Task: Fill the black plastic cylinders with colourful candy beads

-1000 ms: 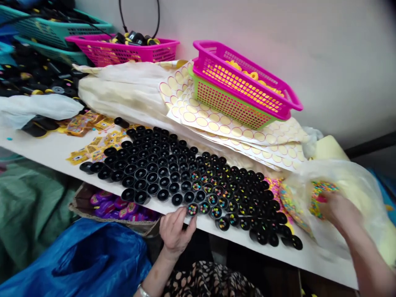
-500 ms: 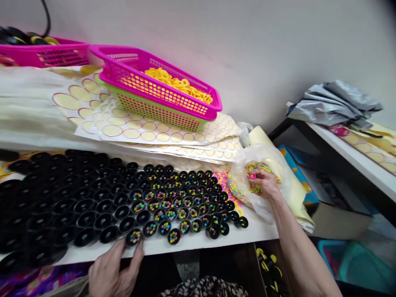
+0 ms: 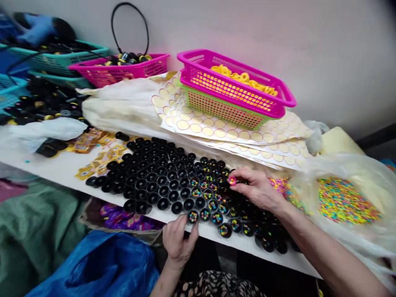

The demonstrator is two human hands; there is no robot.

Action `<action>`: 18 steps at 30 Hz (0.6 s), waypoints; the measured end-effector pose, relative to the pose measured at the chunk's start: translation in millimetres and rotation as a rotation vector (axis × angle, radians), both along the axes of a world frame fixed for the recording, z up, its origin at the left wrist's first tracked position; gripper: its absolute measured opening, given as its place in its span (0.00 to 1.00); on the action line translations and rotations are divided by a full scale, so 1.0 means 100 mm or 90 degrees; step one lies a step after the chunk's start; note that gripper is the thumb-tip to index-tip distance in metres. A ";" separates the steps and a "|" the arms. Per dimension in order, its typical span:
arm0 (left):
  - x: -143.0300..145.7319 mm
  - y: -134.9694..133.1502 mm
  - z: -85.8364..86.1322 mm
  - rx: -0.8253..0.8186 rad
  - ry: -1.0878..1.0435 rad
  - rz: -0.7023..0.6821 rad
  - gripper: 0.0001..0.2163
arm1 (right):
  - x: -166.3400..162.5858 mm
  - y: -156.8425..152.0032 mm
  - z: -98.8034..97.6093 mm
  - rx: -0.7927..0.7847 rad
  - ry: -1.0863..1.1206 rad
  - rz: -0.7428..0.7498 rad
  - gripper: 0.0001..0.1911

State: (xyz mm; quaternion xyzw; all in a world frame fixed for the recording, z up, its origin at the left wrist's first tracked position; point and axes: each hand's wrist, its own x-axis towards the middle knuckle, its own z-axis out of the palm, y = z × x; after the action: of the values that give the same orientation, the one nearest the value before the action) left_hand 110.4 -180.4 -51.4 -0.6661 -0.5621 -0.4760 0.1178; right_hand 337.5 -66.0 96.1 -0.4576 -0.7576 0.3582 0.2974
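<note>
My left hand [image 3: 177, 237] grips a small black cup [image 3: 193, 217] at the table's front edge, thumb and finger on either side. Colourful pellets lie in that cup. Between the thumb and fingertips of my right hand [image 3: 255, 187] is a tiny pink cup [image 3: 232, 180], held over the rows of black cups. Many of the cups on the right hold coloured pellets, such as a filled cup [image 3: 225, 230] near the edge. Those on the left, like one dark cup [image 3: 163, 203], show no pellets. To the right, a clear plastic bag [image 3: 305, 171] holds a heap of pellets [image 3: 343, 202].
A pink basket [image 3: 235, 93] of yellow rings sits in a green basket [image 3: 216, 106] on sticker sheets [image 3: 198, 128]. Another pink basket [image 3: 123, 72] and teal baskets [image 3: 62, 62] stand at the back left. A blue bag [image 3: 102, 264] hangs below the table.
My right hand has moved left from the bag of pellets to above the cups, still pinching the pink cup. My left hand stays at the same cup. The view has swung left.
</note>
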 end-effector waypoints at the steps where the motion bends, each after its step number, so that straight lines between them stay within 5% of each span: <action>1: 0.00 -0.01 0.01 0.005 -0.011 -0.003 0.18 | -0.16 0.08 -0.05 0.037 -0.056 0.045 0.05; 9: -0.02 -0.04 -0.01 -0.020 -0.021 -0.014 0.19 | -0.84 0.34 -0.19 0.265 -0.465 0.207 0.07; 14: -0.04 -0.05 -0.04 -0.020 -0.039 -0.028 0.19 | -0.96 0.34 -0.16 0.325 -0.525 0.226 0.07; 18: -0.04 -0.05 -0.05 -0.020 -0.048 -0.037 0.20 | -0.91 0.37 -0.17 0.267 -0.471 0.204 0.08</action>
State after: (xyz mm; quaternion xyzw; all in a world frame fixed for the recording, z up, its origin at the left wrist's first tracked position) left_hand 106.0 -185.1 -56.2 -0.6657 -0.5536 -0.4951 0.0723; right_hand 246.1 -29.2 78.9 -0.3616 -0.9303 0.0511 0.0336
